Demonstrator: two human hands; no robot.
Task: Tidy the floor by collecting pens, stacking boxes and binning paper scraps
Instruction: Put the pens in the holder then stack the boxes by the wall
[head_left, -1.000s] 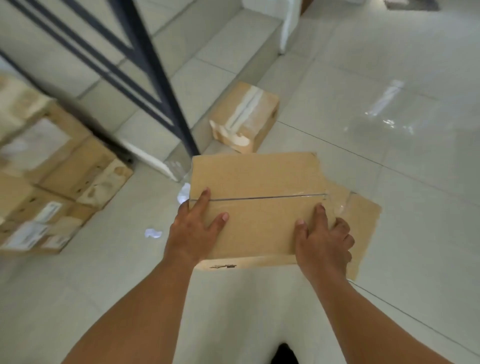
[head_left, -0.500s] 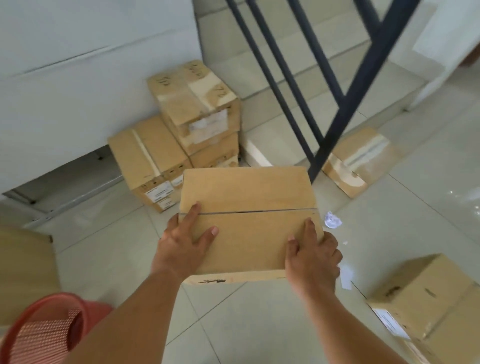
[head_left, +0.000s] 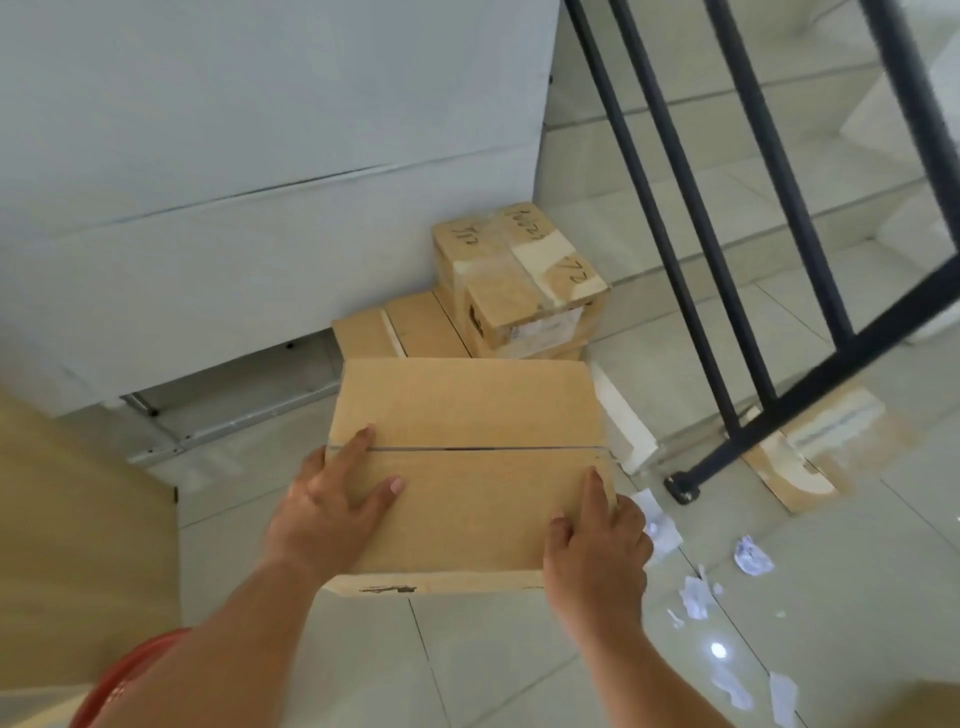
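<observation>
The left hand (head_left: 332, 506) and right hand (head_left: 597, 543) grip the box (head_left: 467, 410) by its sides. This looks like box stacking. Next, it likely needs setting flat on the stack (head_left: 519, 280).

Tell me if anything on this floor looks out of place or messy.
Yes. Crumpled paper scraps lie scattered on the floor right of the held box. A lone box lies by the railing, apart from the stack, its face torn.
</observation>
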